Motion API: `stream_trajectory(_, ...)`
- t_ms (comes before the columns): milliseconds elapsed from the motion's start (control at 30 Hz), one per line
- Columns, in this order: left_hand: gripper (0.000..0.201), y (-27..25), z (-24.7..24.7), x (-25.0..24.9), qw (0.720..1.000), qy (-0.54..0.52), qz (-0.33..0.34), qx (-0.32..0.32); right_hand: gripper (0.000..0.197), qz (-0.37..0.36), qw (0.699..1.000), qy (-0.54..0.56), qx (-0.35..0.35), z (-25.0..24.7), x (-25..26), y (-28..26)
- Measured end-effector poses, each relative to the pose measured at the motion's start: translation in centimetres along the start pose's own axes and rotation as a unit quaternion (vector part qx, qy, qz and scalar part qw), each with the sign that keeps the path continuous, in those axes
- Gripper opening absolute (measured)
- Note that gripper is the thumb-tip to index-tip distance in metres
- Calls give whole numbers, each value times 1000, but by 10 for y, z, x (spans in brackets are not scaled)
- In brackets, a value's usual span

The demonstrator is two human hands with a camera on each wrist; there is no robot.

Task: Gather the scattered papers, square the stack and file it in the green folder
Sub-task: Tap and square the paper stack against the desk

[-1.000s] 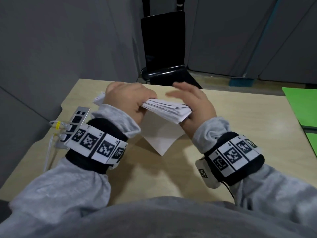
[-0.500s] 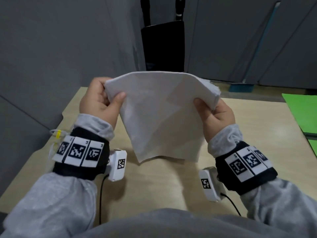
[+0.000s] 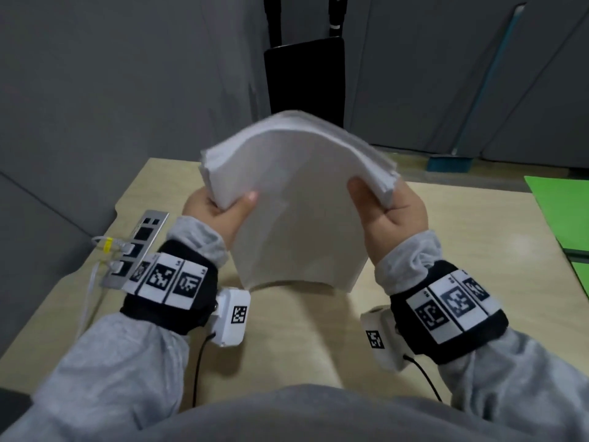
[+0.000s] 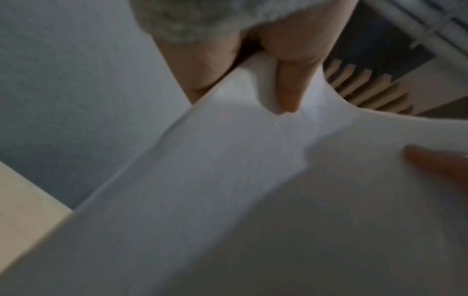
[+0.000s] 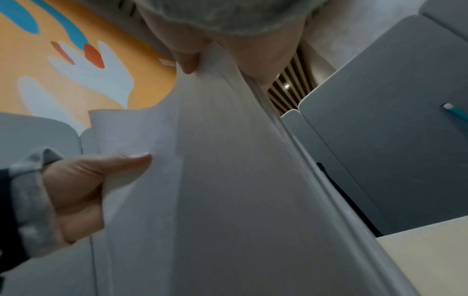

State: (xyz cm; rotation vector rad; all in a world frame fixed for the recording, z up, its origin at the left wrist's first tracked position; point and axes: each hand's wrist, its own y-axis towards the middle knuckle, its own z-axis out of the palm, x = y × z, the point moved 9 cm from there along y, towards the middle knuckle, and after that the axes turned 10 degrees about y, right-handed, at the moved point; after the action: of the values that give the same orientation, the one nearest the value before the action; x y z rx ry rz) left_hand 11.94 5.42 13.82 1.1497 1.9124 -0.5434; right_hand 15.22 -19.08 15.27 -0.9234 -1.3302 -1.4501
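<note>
Both hands hold the paper stack (image 3: 296,199) upright above the counter (image 3: 446,250), near its middle, the sheets bowed into an arch at the top. The left hand (image 3: 220,212) pinches the stack's left edge, thumb in front and fingers clamped behind it. The right hand (image 3: 392,215) pinches the right edge the same way. The stack's lower edge hangs close to the counter; I cannot tell whether it touches. The green folder (image 3: 561,212) lies at the counter's right edge, well apart from the stack. A socket strip (image 3: 140,240) sits at the left edge.
</note>
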Motion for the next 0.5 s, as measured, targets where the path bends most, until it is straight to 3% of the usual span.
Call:
stream_trajectory(67,16,0,-6,-6,997,-64,35,17,29,-16,999,27,-11,-4,3,0)
stream_trajectory(133,32,-2,-2,-5,991,-116,50,54,36,21,999,42,-8,-6,-10,2)
stream_trajectory(200,48,-4,5,3,991,-113,14,72,36,65,997,33,7,-1,-25,2)
stream_trajectory(267,42,-5,5,5,996,-73,-13,55,21,74,997,5,0,3,-28,0)
stream_trajectory(367,21,-8,-8,-5,998,-57,3,3,25,-15,1000,2,-22,5,6,0)
stream_trajectory(433,23,-5,-17,-12,996,-81,40,-26,23,-55,997,44,-31,0,21,2)
stream_trajectory(500,35,-2,-12,-8,994,-88,59,0,23,-2,997,69,-32,-5,7,5)
